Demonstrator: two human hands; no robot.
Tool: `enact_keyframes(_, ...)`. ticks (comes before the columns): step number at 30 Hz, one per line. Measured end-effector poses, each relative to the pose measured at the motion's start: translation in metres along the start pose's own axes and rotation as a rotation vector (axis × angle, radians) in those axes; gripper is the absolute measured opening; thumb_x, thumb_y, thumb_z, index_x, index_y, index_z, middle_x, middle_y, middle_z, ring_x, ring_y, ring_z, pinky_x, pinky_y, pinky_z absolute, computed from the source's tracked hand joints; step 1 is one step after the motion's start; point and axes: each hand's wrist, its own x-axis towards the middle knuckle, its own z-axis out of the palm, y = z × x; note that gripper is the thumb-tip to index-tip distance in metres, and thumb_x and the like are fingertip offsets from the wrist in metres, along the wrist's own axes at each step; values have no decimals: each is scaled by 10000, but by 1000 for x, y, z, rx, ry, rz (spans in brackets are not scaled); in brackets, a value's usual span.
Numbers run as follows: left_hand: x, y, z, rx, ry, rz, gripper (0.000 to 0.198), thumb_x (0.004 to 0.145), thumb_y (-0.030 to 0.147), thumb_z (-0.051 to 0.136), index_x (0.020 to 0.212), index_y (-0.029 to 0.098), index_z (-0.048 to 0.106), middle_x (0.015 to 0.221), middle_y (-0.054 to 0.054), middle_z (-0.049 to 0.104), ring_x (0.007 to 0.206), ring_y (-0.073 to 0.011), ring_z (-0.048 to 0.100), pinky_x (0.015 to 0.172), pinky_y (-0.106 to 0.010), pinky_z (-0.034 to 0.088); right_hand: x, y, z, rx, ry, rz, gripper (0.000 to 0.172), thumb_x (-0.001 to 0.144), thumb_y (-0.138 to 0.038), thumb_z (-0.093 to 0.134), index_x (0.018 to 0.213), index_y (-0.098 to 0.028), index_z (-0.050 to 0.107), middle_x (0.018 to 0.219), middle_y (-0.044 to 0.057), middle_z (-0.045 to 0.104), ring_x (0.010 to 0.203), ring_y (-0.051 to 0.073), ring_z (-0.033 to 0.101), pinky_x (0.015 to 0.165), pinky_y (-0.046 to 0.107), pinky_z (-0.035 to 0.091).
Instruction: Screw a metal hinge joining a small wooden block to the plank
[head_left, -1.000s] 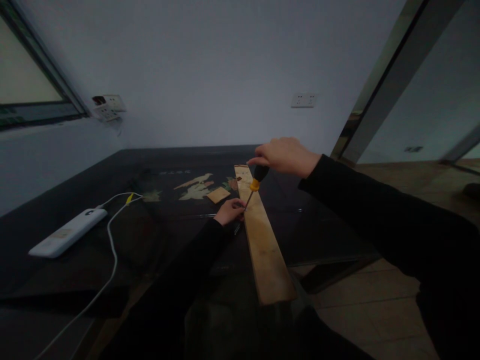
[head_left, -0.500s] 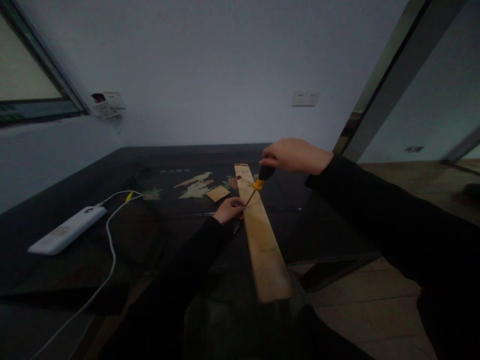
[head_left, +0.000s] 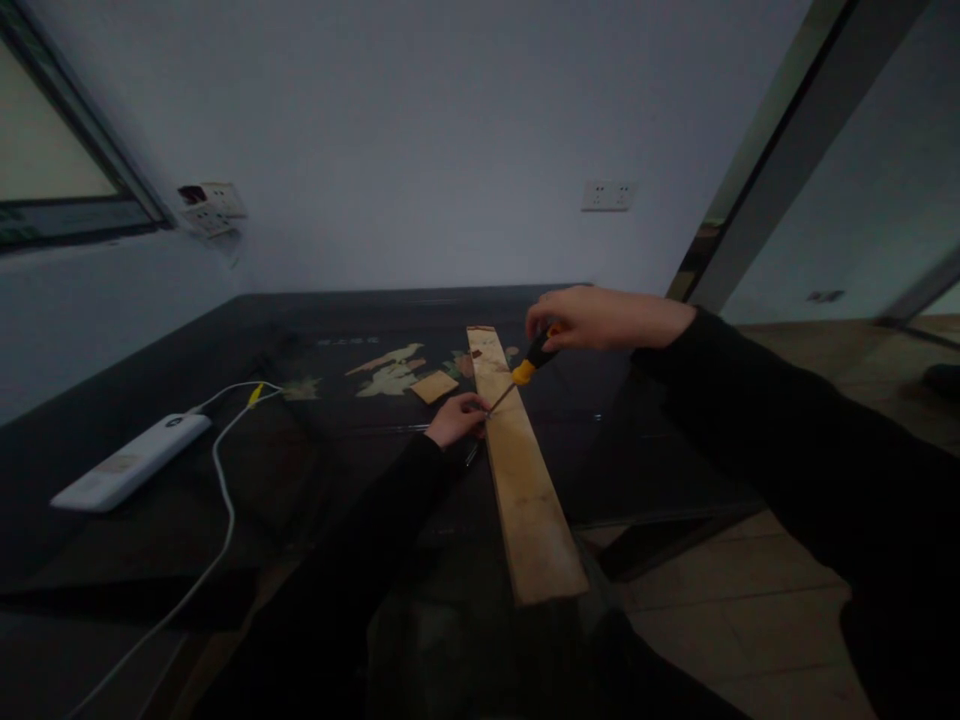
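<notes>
A long wooden board [head_left: 529, 490] lies on the dark table, its near end reaching past the table's front edge. My right hand [head_left: 577, 318] is closed round the black and yellow handle of a screwdriver [head_left: 525, 370], held at a slant above the board. The screwdriver's tip comes down at the board's left edge, by the fingertips of my left hand [head_left: 457, 420]. Those fingers are pinched together at that edge; whatever small thing they hold is too small to make out. A small square wooden piece [head_left: 434, 387] lies just beyond my left hand.
On the left of the table [head_left: 300, 470] lies a white power strip [head_left: 135, 460] with a white cable [head_left: 223, 480] running off the front edge. Wall sockets [head_left: 607, 195] are on the wall behind. A painted bird design decorates the tabletop.
My right hand has shifted slightly right and down, and the screwdriver now leans more to the right. My left hand and the board stay in place.
</notes>
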Motion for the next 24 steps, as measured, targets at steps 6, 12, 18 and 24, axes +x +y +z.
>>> enact_keyframes(6, 1, 1, 1, 2, 11, -8, 96, 775, 78, 637, 853, 113, 594, 610, 19, 592, 447, -73, 575, 483, -191, 508, 4, -13, 15, -177, 137, 188, 353, 921, -363, 393, 1032, -180, 673, 878, 102, 685, 739, 189, 590, 638, 304, 359)
enact_keyframes(12, 0, 4, 4, 11, 30, -31, 87, 794, 35, 573, 838, 109, 582, 602, 19, 586, 441, -69, 571, 487, -190, 508, 5, -21, 28, -194, 257, 426, 578, 954, -504, 243, 933, -144, 696, 865, 152, 672, 752, 220, 609, 635, 318, 358)
enact_keyframes(18, 0, 5, 4, -10, 38, -59, 96, 793, 35, 572, 841, 117, 583, 638, 12, 597, 456, -82, 579, 501, -220, 523, 0, 8, 23, 48, 125, 183, 404, 793, -512, 594, 1012, -178, 661, 911, 78, 663, 768, 176, 573, 642, 277, 364)
enact_keyframes(24, 0, 4, 3, -11, 30, -67, 98, 786, 46, 592, 852, 118, 583, 631, 16, 592, 454, -75, 576, 495, -202, 519, -11, 13, 13, 215, -19, 135, 362, 817, -378, 580, 1108, -166, 618, 769, 29, 662, 580, 123, 553, 613, 267, 372)
